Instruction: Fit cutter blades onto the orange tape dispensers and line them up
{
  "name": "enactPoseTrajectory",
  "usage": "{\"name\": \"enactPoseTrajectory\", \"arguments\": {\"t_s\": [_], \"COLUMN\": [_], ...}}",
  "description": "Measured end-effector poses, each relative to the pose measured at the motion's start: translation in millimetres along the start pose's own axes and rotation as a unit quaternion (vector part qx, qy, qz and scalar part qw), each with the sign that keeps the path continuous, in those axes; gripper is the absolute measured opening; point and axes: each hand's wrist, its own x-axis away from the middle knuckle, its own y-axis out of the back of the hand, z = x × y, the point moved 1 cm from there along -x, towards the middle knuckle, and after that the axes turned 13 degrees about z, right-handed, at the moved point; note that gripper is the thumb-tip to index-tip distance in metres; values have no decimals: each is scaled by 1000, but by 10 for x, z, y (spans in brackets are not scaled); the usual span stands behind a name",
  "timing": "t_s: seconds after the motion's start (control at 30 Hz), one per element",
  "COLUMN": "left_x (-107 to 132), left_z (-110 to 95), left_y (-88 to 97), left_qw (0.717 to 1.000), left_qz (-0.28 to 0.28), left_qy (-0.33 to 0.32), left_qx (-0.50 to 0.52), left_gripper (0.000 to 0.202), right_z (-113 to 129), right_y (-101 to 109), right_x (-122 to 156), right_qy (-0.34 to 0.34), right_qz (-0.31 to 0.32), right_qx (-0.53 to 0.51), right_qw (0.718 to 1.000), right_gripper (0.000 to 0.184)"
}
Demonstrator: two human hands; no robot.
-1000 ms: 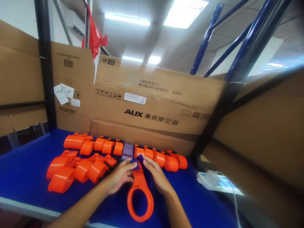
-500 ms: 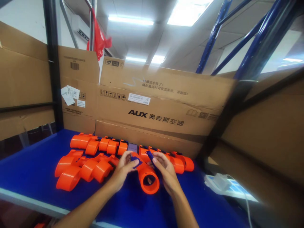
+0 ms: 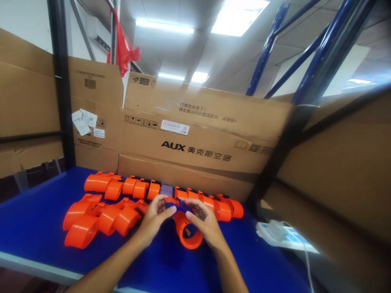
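Note:
Over the front of the blue table, my left hand point(image 3: 156, 217) is closed on an orange plastic part with a round ring end point(image 3: 192, 245). Its thumb presses a dark blue piece point(image 3: 171, 207) at the part's upper end. My right hand point(image 3: 205, 221) pinches a dark blue strip-like piece point(image 3: 182, 205) between thumb and fingers, against or right beside that same end. The fingers hide whether the two blue pieces are joined. The ring faces toward me, below and between the hands.
Several similar orange parts point(image 3: 80, 231) lie in rows at the left, with more point(image 3: 222, 211) behind my right hand. A dark rectangular device point(image 3: 166, 190) sits among them. Cardboard point(image 3: 195, 134) walls the back of the blue table point(image 3: 146, 264). A power strip point(image 3: 275, 235) with a cable is at right.
My right hand has brought its blue piece leftward onto or close against the upper end of the orange part. The view has shifted slightly.

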Motion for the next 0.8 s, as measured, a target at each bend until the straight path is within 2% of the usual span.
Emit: {"name": "enactPoseTrajectory", "arguments": {"t_s": [0.6,0.8], "left_x": [8,-4], "left_z": [19,11], "left_y": [23,35], "left_qw": [1000,1000], "left_qz": [-4,-1], "left_qy": [1,-11], "left_qx": [-10,-12], "left_gripper": [44,44], "right_z": [33,-29], "right_y": [-41,-38], "right_x": [13,7], "right_qy": [-7,-10], "right_qz": [3,12], "right_qx": [-20,-23], "right_qw": [1000,1000], "right_gripper": [38,39]}}
